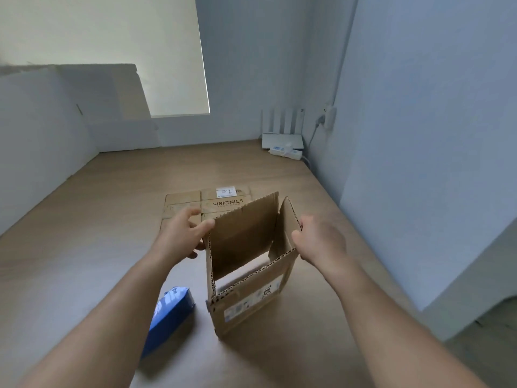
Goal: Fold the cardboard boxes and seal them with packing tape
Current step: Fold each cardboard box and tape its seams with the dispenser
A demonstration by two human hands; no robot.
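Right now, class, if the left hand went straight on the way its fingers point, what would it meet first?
Probably the flattened box printed SIBIONICS, lying on the table just beyond the left hand. Depth is unclear; the hand might pass above it. It holds the open box by the left edge.

Pale walls meet a wooden surface under a drawn blind (router in the corner).

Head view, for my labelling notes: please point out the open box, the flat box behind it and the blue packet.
open box (251, 301), head view, on its near labelled wall.
flat box (183, 199), head view, on its bare left panel.
blue packet (172, 309), head view, on its top face.
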